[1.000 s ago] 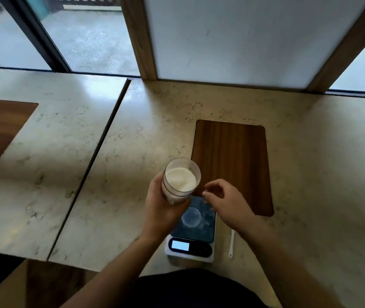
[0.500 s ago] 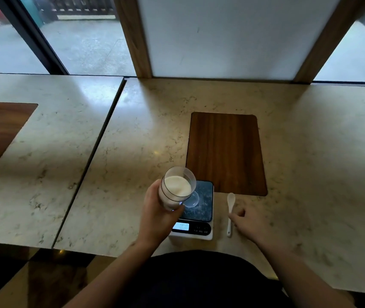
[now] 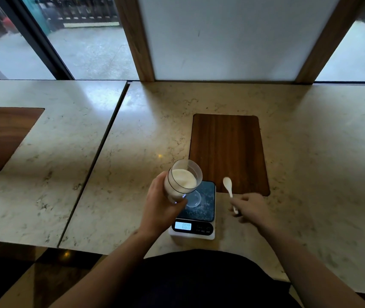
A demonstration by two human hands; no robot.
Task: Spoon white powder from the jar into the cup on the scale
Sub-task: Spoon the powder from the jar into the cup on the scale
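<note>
Left hand (image 3: pixel 162 207) wraps the open jar (image 3: pixel 182 181), tilted over the scale (image 3: pixel 196 210) and cup (image 3: pixel 193 197); right hand (image 3: pixel 251 208) pinches the light, stiff spoon (image 3: pixel 229 190) by its handle, the sensible hold

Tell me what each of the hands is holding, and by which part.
Left hand grips the jar of white powder around its lower body. Right hand holds the white spoon by its handle end.
</note>
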